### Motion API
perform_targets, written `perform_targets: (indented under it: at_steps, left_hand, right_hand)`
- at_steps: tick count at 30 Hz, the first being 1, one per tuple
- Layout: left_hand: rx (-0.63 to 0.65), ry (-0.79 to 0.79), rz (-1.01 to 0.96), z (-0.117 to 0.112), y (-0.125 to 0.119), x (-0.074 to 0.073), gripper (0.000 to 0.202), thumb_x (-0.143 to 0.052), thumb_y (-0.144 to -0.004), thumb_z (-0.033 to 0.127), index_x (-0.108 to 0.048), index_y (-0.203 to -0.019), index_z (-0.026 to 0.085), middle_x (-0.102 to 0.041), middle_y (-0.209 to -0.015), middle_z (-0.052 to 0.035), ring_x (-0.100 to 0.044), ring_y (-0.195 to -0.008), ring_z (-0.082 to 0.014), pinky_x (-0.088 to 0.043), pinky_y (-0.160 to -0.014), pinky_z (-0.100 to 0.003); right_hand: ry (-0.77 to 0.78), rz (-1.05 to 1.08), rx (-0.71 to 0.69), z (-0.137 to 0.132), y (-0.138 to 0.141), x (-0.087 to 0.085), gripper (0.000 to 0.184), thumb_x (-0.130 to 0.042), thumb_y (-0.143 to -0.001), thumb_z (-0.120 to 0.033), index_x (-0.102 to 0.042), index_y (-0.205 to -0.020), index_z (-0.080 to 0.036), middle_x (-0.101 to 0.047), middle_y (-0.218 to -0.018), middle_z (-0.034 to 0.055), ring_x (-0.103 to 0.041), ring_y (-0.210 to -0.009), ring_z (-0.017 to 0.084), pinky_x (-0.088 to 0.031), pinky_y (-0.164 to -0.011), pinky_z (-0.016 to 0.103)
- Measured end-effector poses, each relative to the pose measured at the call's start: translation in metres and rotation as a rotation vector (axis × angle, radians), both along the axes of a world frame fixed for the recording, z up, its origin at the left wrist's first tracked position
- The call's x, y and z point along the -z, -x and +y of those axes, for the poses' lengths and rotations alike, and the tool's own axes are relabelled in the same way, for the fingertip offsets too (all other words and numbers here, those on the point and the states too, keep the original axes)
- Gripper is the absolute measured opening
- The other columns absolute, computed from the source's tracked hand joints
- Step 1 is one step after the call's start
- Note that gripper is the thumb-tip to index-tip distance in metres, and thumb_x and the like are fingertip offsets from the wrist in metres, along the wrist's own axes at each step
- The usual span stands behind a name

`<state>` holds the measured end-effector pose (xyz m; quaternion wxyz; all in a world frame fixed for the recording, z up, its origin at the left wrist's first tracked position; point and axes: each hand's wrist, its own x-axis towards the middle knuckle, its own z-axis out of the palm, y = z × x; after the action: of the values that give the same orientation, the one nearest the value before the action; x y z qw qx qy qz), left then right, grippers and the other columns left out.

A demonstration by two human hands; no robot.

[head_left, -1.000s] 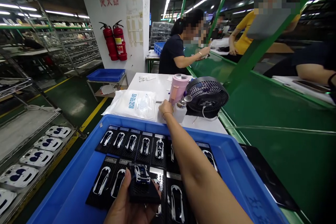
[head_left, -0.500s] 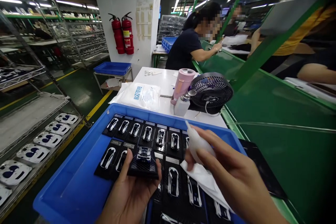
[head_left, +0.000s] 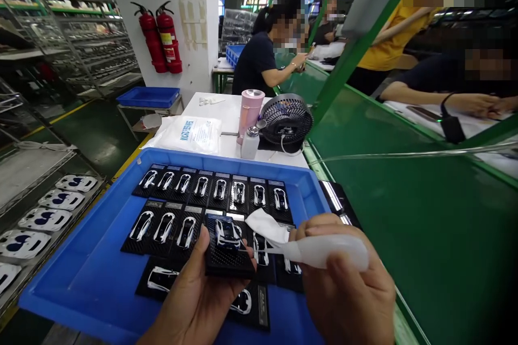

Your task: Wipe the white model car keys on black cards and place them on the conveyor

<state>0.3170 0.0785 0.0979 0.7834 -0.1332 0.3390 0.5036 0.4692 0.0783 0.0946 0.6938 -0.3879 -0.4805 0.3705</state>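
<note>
Left hand [head_left: 198,296] grips a black carbon-pattern base [head_left: 229,264] from below, thumb up its front edge, with a white-and-blue model car [head_left: 227,233] on top, held over a blue tray [head_left: 76,275]. Right hand [head_left: 348,285], apart from the left, pinches a twisted white wipe [head_left: 319,252], its tip near the car; contact unclear. Rows of carded model cars [head_left: 210,194] fill the tray. Pink flask [head_left: 249,113] and desk fan [head_left: 286,118] sit beyond.
</note>
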Motion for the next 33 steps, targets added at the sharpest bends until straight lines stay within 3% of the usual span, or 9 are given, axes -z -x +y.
perform_targets:
  at_steps: [15,33]
  left_hand:
    - [0.021,0.010,-0.040,0.006,-0.006,0.003,0.050,-0.059,-0.078,0.026,-0.043,-0.122,0.006,-0.054,-0.118,-0.0211,-0.060,-0.094,-0.0263,-0.054,-0.076,-0.036]
    - [0.056,0.008,-0.074,0.007,-0.002,0.008,0.045,-0.059,-0.078,0.027,-0.047,-0.117,0.007,-0.059,-0.110,-0.0177,-0.062,-0.088,-0.0242,-0.054,-0.077,-0.035]
  right_hand:
    - [0.080,-0.041,-0.028,0.007,-0.003,0.014,0.011,-0.053,-0.088,-0.031,-0.059,-0.089,-0.022,-0.047,-0.091,0.0033,-0.047,-0.071,0.015,-0.037,-0.056,0.026]
    - [0.074,-0.107,-0.043,0.007,-0.003,0.013,0.013,-0.051,-0.088,-0.029,-0.059,-0.085,-0.019,-0.046,-0.087,0.0047,-0.046,-0.075,0.017,-0.037,-0.058,0.027]
